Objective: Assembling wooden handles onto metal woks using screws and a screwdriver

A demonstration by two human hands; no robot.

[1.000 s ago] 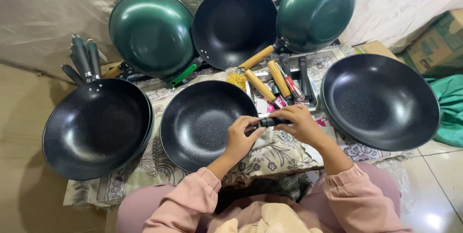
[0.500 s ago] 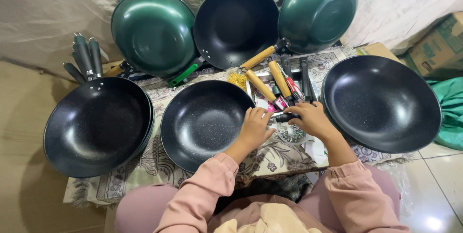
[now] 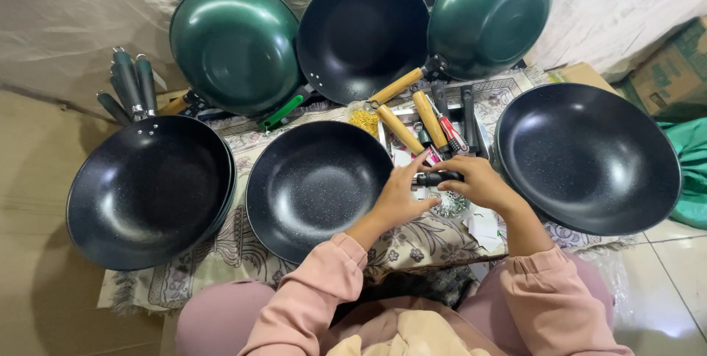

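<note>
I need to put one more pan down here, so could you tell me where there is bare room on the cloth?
Bare cloth shows only along the near edge, below the middle pan and both hands. Between that pan and the right pan it is crowded: left hand, right hand, black handle, wooden handles.

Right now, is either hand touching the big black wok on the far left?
No. Both hands, left hand and right hand, meet at a small black handle piece beside the middle wok.

Speckled matt black pan (image 3: 317, 187), glossy green wok (image 3: 236, 47), wooden handles (image 3: 431, 120), patterned cloth (image 3: 412, 242)
</note>
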